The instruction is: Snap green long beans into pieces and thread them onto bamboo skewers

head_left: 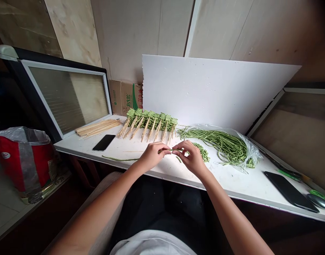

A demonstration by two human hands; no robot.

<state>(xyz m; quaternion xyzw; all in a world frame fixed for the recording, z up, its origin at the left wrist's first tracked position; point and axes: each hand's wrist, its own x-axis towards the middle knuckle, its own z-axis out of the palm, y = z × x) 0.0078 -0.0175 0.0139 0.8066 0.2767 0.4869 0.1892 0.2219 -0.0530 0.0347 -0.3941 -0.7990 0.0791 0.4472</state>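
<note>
Above the table's front edge, my left hand (154, 155) and my right hand (191, 156) meet with fingers pinched on a long green bean (120, 159). Its tail trails leftward along the table from under my left hand. Between the fingertips only a short stretch of the bean shows. Just behind my right hand lies a heap of short bean pieces (204, 153), partly hidden by the hand. One loose bean piece (179, 159) rests below my right fingers. A thin bare skewer (132, 151) lies left of my left hand.
Bean skewers (152, 122) are stacked at the back, sticks pointing forward. Loose bamboo skewers (98, 128) and a phone (104, 142) lie left. Whole long beans (223, 141) spill from a clear bag on the right, near a black phone-like slab (288, 191). A white board (205, 92) stands behind.
</note>
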